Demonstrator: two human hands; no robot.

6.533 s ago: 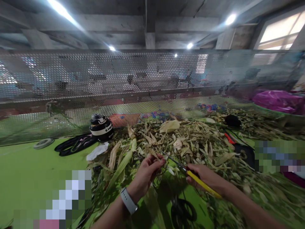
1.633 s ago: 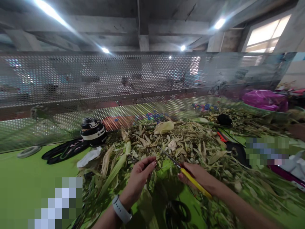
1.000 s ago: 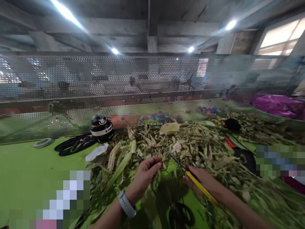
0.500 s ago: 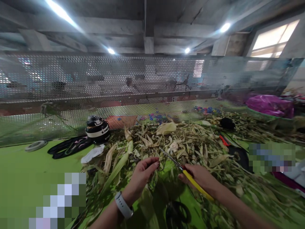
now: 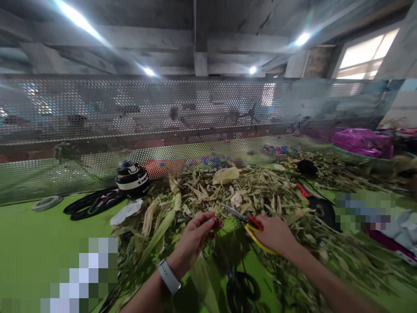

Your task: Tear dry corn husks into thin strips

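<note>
My left hand (image 5: pixel 195 237), with a white watch on the wrist, pinches a thin dark stem over a green table (image 5: pixel 39 243). My right hand (image 5: pixel 276 234) grips small scissors (image 5: pixel 243 216) with yellow handles and a red pivot; the blades point left toward my left fingers. Both hands hover at the near edge of a big heap of dried husks and leaves (image 5: pixel 247 195). What the left fingers pinch is too small to name surely.
A black and white helmet-like object (image 5: pixel 132 179) and black straps (image 5: pixel 93 202) lie at the left. White paper (image 5: pixel 126 211) is near them. A perforated metal screen (image 5: pixel 195 117) stands behind. A pink bag (image 5: pixel 365 141) sits far right. Black scissors (image 5: pixel 243 289) lie near me.
My right hand turned the scissors from a steep diagonal to nearly level, blades pointing left. The left hand stayed pinched in about the same place. The view shifted slightly.
</note>
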